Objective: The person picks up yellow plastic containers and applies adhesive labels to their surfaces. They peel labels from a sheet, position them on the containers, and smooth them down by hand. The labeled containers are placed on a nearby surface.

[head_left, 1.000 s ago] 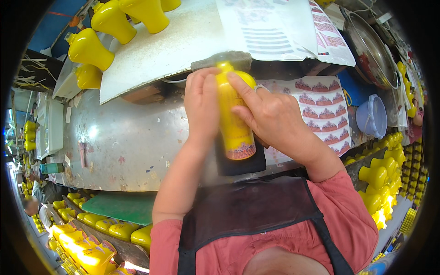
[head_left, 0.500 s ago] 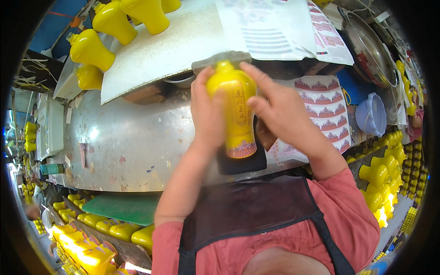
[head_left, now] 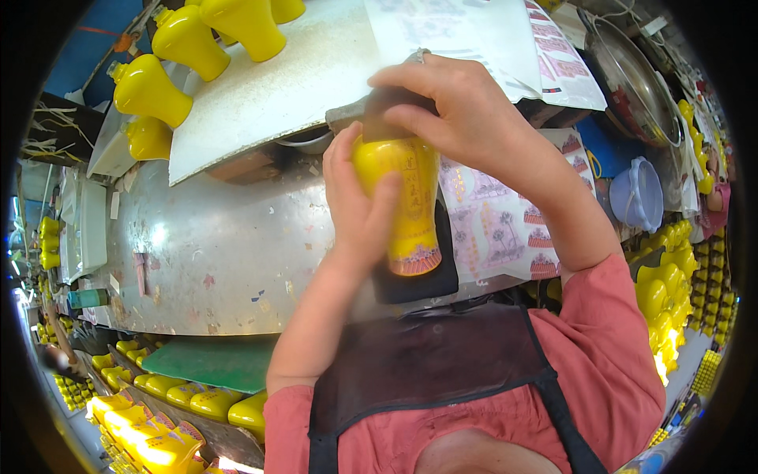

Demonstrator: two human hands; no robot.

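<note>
A glossy yellow bottle with a decorated label and a patterned band at its base lies on a black pad, its neck pointing away from me. My left hand grips its left side, thumb laid over the front. Above the bottle's shoulder, my right hand is closed on a brown flat piece, blurred by motion, which covers the bottle's neck. Behind it is a grey block-like rest, partly covered. Right of the bottle lie printed decal sheets with purple and red patterns.
More yellow bottles lie on a white board at the far left. Clear-backed printed sheets lie at the back. A lilac bucket and a metal basin stand right. Bottle rows fill the lower left, beside a green board.
My right hand has left the bottle's side and moved over its neck, now with the brown piece that lay right of the bottle. My left hand stays on the bottle.
</note>
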